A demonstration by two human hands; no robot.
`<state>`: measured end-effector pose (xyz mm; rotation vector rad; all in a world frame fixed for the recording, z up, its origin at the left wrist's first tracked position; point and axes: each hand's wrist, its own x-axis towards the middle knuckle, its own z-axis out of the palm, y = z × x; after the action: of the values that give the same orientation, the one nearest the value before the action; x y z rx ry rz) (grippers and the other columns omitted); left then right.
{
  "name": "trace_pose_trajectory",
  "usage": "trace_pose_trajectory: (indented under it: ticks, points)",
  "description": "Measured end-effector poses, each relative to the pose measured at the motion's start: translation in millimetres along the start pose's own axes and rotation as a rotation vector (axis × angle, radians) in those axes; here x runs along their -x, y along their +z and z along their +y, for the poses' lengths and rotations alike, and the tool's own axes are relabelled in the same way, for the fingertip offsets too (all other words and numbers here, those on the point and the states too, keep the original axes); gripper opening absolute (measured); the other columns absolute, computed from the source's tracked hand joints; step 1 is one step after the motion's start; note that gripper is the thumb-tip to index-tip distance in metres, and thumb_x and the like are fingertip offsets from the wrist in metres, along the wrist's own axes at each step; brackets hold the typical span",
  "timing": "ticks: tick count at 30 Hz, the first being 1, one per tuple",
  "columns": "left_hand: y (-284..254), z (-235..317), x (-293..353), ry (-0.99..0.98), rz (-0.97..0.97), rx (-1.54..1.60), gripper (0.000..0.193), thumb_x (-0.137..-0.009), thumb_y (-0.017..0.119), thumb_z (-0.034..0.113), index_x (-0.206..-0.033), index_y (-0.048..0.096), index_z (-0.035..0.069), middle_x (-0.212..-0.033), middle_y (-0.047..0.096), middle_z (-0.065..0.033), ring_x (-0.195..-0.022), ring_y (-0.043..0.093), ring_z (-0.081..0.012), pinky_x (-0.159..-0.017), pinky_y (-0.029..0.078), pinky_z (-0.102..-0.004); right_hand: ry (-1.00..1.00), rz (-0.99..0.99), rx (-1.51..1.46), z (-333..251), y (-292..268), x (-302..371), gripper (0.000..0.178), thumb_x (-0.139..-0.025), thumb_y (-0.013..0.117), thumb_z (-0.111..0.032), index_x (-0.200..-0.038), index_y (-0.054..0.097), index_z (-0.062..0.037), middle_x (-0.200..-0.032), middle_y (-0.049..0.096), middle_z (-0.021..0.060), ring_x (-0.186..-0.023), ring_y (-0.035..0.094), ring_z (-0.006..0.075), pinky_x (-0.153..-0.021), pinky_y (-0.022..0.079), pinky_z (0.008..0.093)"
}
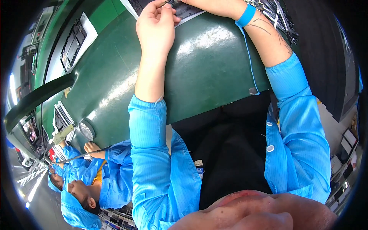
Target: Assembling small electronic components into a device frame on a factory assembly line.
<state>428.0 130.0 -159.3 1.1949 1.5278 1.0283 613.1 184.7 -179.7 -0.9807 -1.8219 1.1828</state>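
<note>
At the top edge of the head view, my left hand [158, 20] pinches a small circuit board [171, 2] between thumb and fingers. My right hand [214, 5] reaches in from the right beside the same board; its fingers are mostly cut off by the frame's edge, so their grip is hidden. Under both hands lies a dark flat panel [188, 13] with a pale border, partly out of view. A blue wrist strap [246, 15] circles my right wrist, and its thin cord [250, 57] runs down to the table's near edge.
The green table [199, 73] spans the middle. A heap of thin strips and cables [276, 17] lies right of my right wrist. At left are a black frame on white sheet [74, 44], a thick dark curved arm [40, 97] and a round lamp-like head [86, 130]. Co-workers [111, 168] sit at left.
</note>
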Motion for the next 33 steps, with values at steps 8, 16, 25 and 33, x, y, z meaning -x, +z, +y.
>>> trace_pose_trajectory:
  ticks: [8, 16, 25, 33]
  points:
    - [-13.2, -4.5, 9.5, 0.381, 0.184, -0.433, 0.013, -0.099, 0.062, 0.010, -0.105, 0.069, 0.001, -0.083, 0.068, -0.0090, -0.076, 0.065, -0.0197, -0.073, 0.053, -0.0325, -0.046, -0.005, 0.019, -1.3, 9.6, -2.6, 0.015, -0.092, 0.072, -0.012, -0.101, 0.075, -0.0003, -0.092, 0.076, 0.0112, -0.084, 0.070, 0.0150, -0.078, 0.056, 0.0293]
    - [-10.1, 5.1, 11.0, 0.462, 0.146, -0.608, 0.011, -0.096, 0.065, 0.011, -0.102, 0.069, 0.003, -0.095, 0.069, -0.0162, -0.091, 0.067, -0.0312, -0.084, 0.052, -0.0410, -0.029, -0.001, 0.144, -10.1, 2.5, 1.8, 0.017, -0.088, 0.075, -0.013, -0.099, 0.078, -0.0015, -0.089, 0.077, 0.0134, -0.082, 0.072, 0.0178, -0.076, 0.057, 0.0305]
    - [-17.1, -12.1, 4.7, 0.609, 0.234, -0.637, 0.010, -0.095, 0.068, 0.013, -0.099, 0.070, 0.003, -0.100, 0.069, -0.0161, -0.099, 0.063, -0.0329, -0.090, 0.050, -0.0418, -0.127, 0.023, 0.214, -3.3, 9.6, -0.7, 0.017, -0.086, 0.076, -0.015, -0.097, 0.078, -0.0024, -0.088, 0.076, 0.0143, -0.082, 0.073, 0.0209, -0.076, 0.057, 0.0319]
    - [-15.3, 0.8, 10.3, 0.365, 0.167, -0.640, 0.014, -0.096, 0.068, 0.018, -0.098, 0.072, 0.005, -0.095, 0.068, -0.0153, -0.096, 0.063, -0.0307, -0.088, 0.050, -0.0400, -0.107, -0.025, 0.202, -4.8, 10.8, -1.1, 0.018, -0.087, 0.075, -0.016, -0.097, 0.077, -0.0019, -0.089, 0.075, 0.0145, -0.081, 0.072, 0.0242, -0.076, 0.057, 0.0341]
